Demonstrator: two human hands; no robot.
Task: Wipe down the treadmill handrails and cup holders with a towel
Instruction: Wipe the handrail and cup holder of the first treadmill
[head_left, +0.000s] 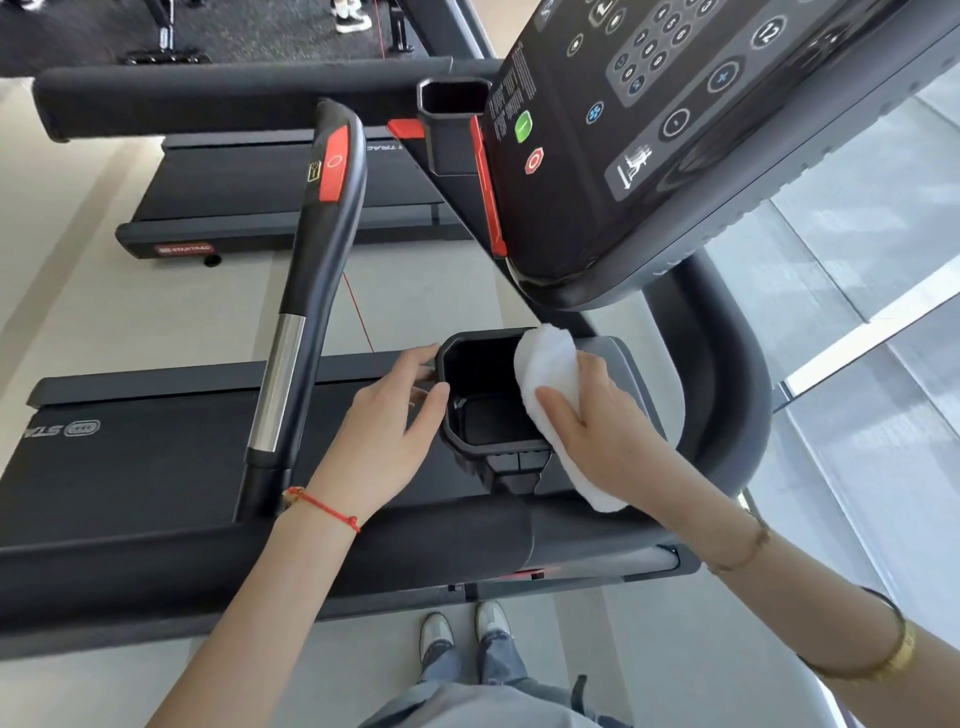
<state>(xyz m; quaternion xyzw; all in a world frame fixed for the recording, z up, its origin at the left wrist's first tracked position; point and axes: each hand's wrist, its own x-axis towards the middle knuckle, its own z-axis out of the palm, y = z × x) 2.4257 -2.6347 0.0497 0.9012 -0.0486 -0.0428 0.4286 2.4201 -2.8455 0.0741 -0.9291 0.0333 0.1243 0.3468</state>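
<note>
At the right rim of the near cup holder (488, 395) we have our right hand (597, 415) pressing the white towel (550, 364), fingers curled over the folded cloth so the grip is clamped on it. The towel drapes over that rim, its long axis running from the rim's far corner back toward us, and the open well lies directly to the left of the grip, just beside it. Our left hand (387, 410) steadies the opposite rim, thumb hooked on the edge and fingers touching the outer wall, gripping the holder lightly. We judge the right hand nearer for sweeping down inside. The handrail (306, 291) stands well apart to the left.
</note>
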